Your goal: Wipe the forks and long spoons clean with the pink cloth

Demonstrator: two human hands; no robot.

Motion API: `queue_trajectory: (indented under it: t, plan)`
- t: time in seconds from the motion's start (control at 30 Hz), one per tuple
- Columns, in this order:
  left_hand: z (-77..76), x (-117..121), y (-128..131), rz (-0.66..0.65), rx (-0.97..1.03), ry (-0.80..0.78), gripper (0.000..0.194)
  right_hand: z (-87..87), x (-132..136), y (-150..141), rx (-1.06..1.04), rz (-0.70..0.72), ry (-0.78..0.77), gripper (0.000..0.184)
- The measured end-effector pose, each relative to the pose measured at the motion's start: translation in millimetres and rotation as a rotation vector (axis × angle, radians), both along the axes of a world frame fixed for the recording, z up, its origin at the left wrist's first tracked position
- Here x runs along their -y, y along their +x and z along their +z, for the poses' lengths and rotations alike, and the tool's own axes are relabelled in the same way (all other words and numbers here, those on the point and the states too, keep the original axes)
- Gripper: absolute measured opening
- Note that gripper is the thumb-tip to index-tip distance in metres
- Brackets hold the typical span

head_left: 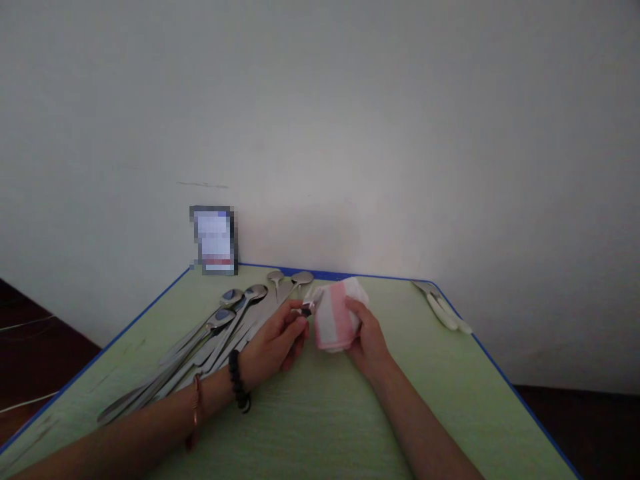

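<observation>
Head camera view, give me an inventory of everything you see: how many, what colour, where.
Table: one, pale green with blue edge, centre
Wall: one, greyish, behind table
Floor: one, dark brown, beyond table's sides
Cables: at least two, white, floor at left
Blurred device: one, dark with pale screen, far left corner
Cutlery: too overlapped to count, silver, table's left
White-handled utensils: two, silver and white, far right edge
Cloth: one, white and pink, right hand
Metal utensil: one, silver, left hand
Bracelets: two, black and copper, left arm
Hands: two, bare, mid-table

Two hands [273, 343], one cloth [330, 319], five-plus spoons [256, 291], two white handles [441, 315].
</observation>
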State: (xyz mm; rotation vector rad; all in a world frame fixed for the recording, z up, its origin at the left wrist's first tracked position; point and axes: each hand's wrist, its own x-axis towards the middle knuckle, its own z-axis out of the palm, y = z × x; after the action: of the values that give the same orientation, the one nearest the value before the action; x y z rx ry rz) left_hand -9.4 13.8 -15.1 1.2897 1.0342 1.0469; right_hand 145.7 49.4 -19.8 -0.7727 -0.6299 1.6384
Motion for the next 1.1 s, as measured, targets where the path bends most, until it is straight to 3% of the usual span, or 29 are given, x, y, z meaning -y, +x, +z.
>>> queue_trajectory:
  t: [0.2,0.47,0.67,0.77,0.93,1.1]
  plan:
    - [-0.8,2.0,-1.0,0.019,0.109,-0.069,0.036,0.8,-2.2,-2.6,-0.017,0.017,-0.005,0.025]
    - [-3.2,3.2,-4.4,-0.033,-0.140,0.175,0.037,-1.9,-5.1,-1.4,-0.004,0.092,0.002,0.025]
    - [-3.5,3.5,-2.7,-0.022,-0.039,0.033,0.040,-2.0,-3.1,0.8,0.063,0.165,0.093,0.032]
    - [-6.6,2.3,-2.4,-0.022,-0.029,-0.004,0.039,-4.3,-2.5,0.1,0.205,0.183,0.153,0.038]
    - [-10.8,2.9,-2.7,-0.058,-0.107,-0.004,0.033,-7.3,-1.5,-4.8,0.547,0.017,0.236,0.031]
    - [-8.0,5.6,-2.2,-0.094,-0.098,-0.005,0.030,-11.4,-6.0,-6.7,0.448,-0.150,0.201,0.032]
